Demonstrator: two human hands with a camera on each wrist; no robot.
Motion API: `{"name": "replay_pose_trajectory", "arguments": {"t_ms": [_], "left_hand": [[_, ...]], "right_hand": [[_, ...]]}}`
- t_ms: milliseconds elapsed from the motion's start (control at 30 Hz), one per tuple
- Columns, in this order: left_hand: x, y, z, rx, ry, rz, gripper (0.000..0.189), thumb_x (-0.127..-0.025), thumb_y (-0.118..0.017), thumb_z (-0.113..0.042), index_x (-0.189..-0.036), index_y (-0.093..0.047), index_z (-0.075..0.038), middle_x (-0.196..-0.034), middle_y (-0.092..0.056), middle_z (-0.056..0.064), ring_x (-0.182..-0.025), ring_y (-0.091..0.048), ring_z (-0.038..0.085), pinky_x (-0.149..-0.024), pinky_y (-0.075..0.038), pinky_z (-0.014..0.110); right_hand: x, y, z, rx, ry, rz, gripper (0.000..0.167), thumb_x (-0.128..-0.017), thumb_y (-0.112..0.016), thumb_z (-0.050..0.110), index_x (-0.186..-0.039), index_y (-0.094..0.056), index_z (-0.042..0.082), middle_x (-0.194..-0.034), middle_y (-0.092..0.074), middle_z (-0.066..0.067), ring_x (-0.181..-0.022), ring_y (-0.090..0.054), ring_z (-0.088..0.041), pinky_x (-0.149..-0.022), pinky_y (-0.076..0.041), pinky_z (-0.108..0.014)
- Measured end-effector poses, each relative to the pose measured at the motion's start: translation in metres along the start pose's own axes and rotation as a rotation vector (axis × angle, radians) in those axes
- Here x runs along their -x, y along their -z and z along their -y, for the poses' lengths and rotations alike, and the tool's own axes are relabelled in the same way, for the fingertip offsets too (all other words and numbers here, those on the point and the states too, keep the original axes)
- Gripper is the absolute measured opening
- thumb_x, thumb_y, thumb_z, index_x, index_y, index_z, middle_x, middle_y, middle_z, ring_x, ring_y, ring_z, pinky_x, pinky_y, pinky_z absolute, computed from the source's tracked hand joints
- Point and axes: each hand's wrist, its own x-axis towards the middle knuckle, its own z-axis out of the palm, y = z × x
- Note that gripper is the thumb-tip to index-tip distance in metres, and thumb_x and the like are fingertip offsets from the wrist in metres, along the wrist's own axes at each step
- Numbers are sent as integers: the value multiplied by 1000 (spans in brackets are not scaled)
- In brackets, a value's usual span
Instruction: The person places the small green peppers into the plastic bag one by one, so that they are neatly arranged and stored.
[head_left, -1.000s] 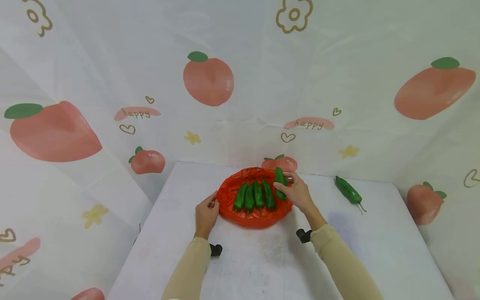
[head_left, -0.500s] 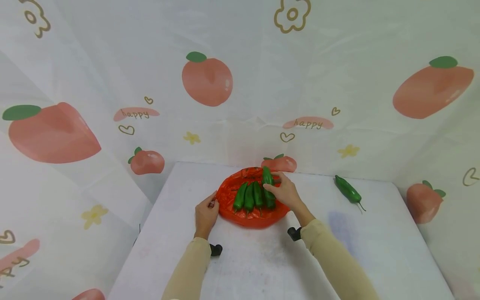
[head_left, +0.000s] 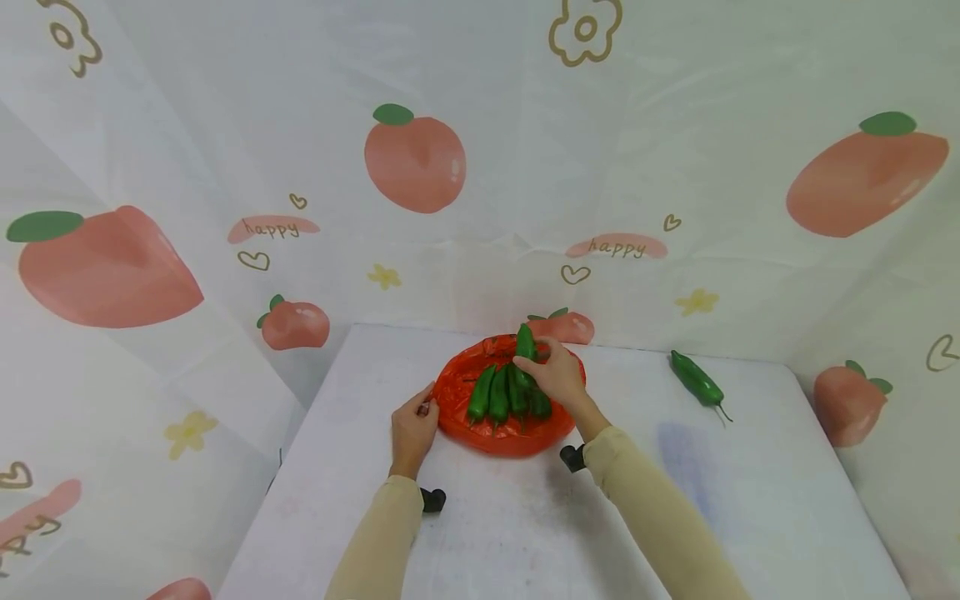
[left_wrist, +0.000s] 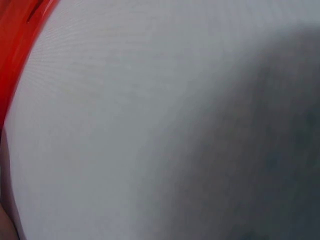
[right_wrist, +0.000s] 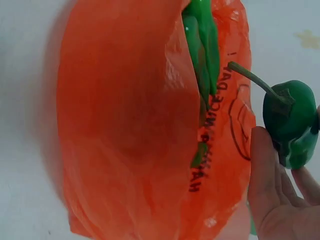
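Observation:
My right hand holds a green pepper between thumb and fingers, above a red plastic bag. In the right wrist view the held pepper has its stem toward the bag, and the bag shows black print. Several green peppers lie side by side inside the open bag, partly covered by the held one and my right hand. At the bag's left edge, my left hand grips the rim with curled fingers. Only a sliver of that hand and the bag's edge enter the left wrist view.
One more green pepper lies apart on the white table, to the right of the bag. A white fabric backdrop with fruit prints rises behind and at both sides of the table.
My right hand has carried the pepper leftward over the bag, from its right side to above the peppers inside. The left hand has stayed at the bag's edge.

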Motion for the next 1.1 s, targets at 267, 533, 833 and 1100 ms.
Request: {"name": "replay_pose_trajectory", "arguments": {"t_ms": [267, 533, 833, 1100], "left_hand": [[-2, -2, 2, 11, -37, -20, 37, -95, -63, -10, -130, -72, -21, -103, -78, 5, -78, -59, 15, -66, -49, 17], [-3, -2, 6, 14, -52, -18, 37, -95, -63, -11, -130, -72, -21, -107, -78, 5, -77, -59, 15, -65, -50, 16], [-3, -2, 8, -6, -40, -17, 37, -96, -63, -12, -131, -71, -22, -111, -78, 4, -79, -60, 15, -67, -51, 16], [-1, -2, 3, 5, -21, -11, 38, -96, -62, -11, -131, -72, -22, -108, -77, 5, -79, -58, 16, -67, -49, 17]], "right_hand": [[-2, -17, -1, -57, -49, 38, 66, -90, -76, 40, -143, -52, 10, -121, -68, -17, -97, -69, -26, -79, -62, -37], [-2, -29, 4, -84, -121, 95, 71, -87, -79, 39, -144, -51, 7, -119, -66, -19, -85, -70, -23, -60, -59, -28], [-3, -36, 3, 3, -166, 122, 68, -88, -80, 37, -141, -52, 5, -118, -65, -17, -73, -67, -20, -59, -58, -27], [-3, -41, 2, -24, -188, 135, 72, -87, -80, 38, -144, -52, 5, -124, -64, -18, -72, -70, -21, -63, -61, -31]]}}
